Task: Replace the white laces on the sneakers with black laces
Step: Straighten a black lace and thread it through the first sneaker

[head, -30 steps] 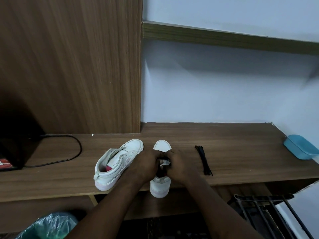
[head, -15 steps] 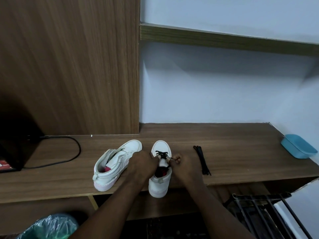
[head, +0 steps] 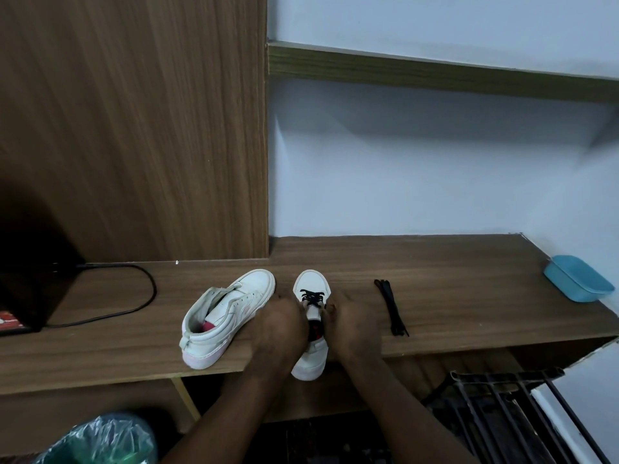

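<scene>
Lacing up a sneaker (head: 311,283).
Pinching black lace (head: 313,297) with right hand (head: 355,327); cannot tell grip of blurred left hand (head: 280,327); spare lace (head: 392,308) right of sneaker.

This looks like a room in a home: a built-in wood-laminate counter (head: 452,262) runs along a pale painted wall under a wall shelf (head: 435,73). On it sit a corded black appliance (head: 30,289) and a blue plastic box (head: 577,277), with a bag-lined bin (head: 100,440) and a metal rack (head: 502,413) below.
</scene>
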Motion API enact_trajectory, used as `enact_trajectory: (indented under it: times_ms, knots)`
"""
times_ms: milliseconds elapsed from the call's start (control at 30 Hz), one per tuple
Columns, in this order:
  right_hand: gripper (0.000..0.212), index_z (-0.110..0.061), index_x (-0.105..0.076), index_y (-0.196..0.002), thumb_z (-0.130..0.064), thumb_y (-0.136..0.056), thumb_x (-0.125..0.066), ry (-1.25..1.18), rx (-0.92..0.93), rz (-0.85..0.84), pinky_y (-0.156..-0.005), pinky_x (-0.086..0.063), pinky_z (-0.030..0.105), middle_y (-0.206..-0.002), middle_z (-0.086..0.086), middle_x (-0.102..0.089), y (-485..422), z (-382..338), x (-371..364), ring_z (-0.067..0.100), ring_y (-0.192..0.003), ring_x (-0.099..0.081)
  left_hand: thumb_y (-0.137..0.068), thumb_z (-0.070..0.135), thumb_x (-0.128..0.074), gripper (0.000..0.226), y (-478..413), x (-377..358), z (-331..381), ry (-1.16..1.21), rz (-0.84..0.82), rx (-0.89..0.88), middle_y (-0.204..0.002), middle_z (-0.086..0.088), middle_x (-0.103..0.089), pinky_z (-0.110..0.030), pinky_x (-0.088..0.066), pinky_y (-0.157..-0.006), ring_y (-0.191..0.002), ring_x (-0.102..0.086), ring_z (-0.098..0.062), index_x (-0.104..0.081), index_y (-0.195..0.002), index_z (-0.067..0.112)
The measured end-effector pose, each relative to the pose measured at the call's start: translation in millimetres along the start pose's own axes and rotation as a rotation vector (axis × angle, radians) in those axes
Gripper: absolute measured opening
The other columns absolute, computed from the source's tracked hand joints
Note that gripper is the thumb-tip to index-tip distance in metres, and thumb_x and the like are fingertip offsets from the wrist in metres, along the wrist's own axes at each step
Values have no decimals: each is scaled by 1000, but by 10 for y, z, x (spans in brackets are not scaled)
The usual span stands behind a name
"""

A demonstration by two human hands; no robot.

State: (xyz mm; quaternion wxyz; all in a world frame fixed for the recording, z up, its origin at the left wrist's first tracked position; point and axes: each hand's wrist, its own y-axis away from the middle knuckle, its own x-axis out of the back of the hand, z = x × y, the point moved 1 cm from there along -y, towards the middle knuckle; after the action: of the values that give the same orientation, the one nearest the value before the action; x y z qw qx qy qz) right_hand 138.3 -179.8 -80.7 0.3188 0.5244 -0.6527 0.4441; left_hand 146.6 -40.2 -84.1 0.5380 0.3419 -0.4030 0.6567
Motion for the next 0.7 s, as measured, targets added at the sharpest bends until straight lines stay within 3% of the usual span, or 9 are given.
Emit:
enact_trajectory:
  times_ms: [167, 300, 467, 567, 700]
  knots:
    - [11, -19, -65, -85, -25, -93, -66, -79, 89, 21, -62, -31, 28, -85, -2, -67, 58, 8, 8, 18, -74, -59, -102, 34, -45, 26, 46, 11, 76, 8, 13, -51, -98, -5, -70, -36, -53, -71, -88, -70, -24, -63, -104, 15]
    - [19, -16, -63, -81, -29, -95, -63, -93, 67, 14, -61, -40, 35, -82, 0, -65, 67, 30, -1, 19, -73, -58, -100, 40, -46, 25, 63, 31, 51, 87, -40, -81, -90, -2, -70, -37, -52, -71, -87, -68, -25, -62, -92, 22]
    - [4, -18, -63, -94, -20, -92, -62, -73, 44, 37, -63, -36, 30, -91, -2, -64, 83, 59, 10, 20, -79, -59, -95, 29, -52, 12, 106, 70, 18, 136, -34, -83, -93, 2, -67, -39, -54, -74, -87, -66, -24, -61, -89, 24]
    - [12, -21, -60, -98, -17, -88, -66, -97, 54, 39, -62, -35, 28, -97, -5, -62, 85, 32, -12, 16, -77, -56, -93, 26, -55, 4, 139, 70, -55, 162, -9, -70, -88, 5, -63, -36, -51, -67, -83, -66, -22, -56, -89, 25]
    - [20, -24, -60, -97, -17, -82, -70, -34, 95, 20, -56, -26, 19, -98, -6, -60, 51, 26, -22, 11, -75, -46, -91, 28, -61, 7, 139, 58, -120, 199, -34, -26, -95, 3, -67, -35, -50, -72, -91, -66, -22, -59, -97, 24]
